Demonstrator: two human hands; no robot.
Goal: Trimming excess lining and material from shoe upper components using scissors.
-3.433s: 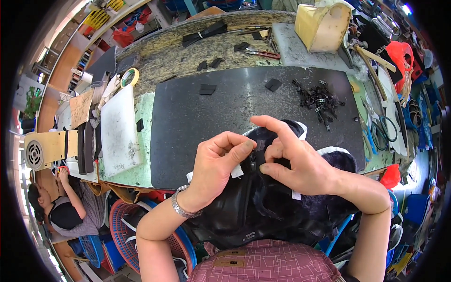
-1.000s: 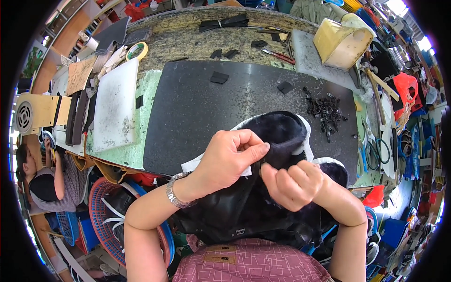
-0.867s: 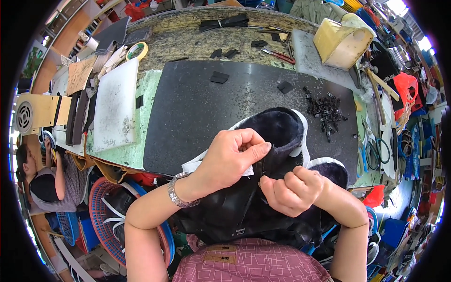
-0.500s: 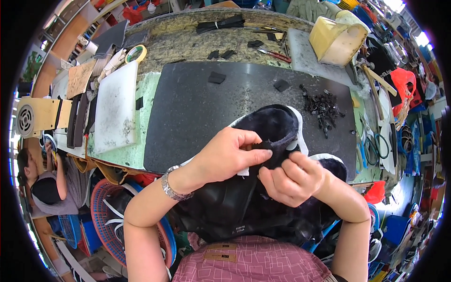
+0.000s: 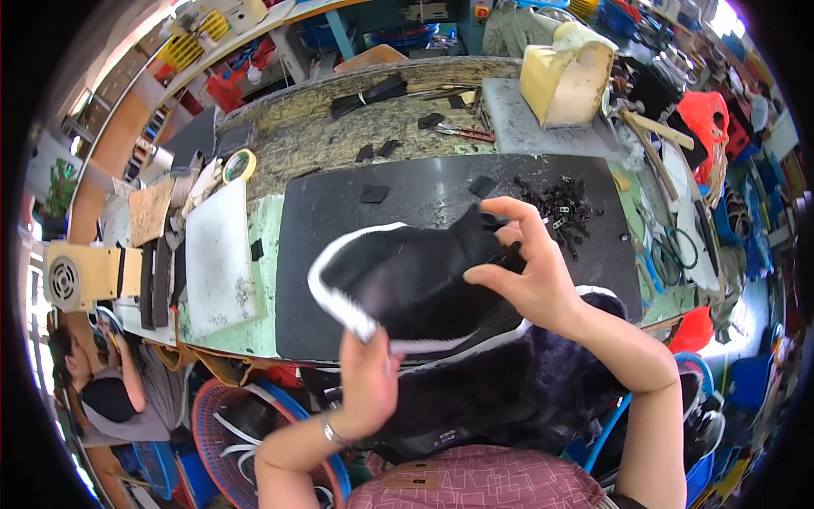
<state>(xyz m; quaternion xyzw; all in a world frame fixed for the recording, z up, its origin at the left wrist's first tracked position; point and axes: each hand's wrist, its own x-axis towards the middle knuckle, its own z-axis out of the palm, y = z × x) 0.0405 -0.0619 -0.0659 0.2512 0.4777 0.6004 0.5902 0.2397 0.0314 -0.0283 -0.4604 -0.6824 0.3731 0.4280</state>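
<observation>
A black shoe upper (image 5: 381, 276) with a white edge is held up over the dark slab (image 5: 314, 182), blurred in places by motion. My right hand (image 5: 534, 271) grips its raised end at the right, thumb and fingers closed on the black material. At the near left, my left hand (image 5: 369, 373), smeared by motion, is closed on the white edge. Another black fur-lined piece (image 5: 560, 373) with white edging lies across my lap, below the slab's front edge. On the slab, right of the upper, is a heap of small black fittings (image 5: 564, 212) resembling zipper sliders.
Black fabric scraps (image 5: 374, 194) lie on and behind the slab. Pliers with red handles (image 5: 466, 133) and a cream block (image 5: 564, 85) stand farther back. At right are scissors (image 5: 674, 246); at left, a white board (image 5: 220, 263), a tape roll (image 5: 240, 165) and another seated person (image 5: 110, 382).
The shoe upper has turned and swung left, its white edge now facing left. My left hand has moved from its top down to the white edge; my right hand has risen. The view has shifted.
</observation>
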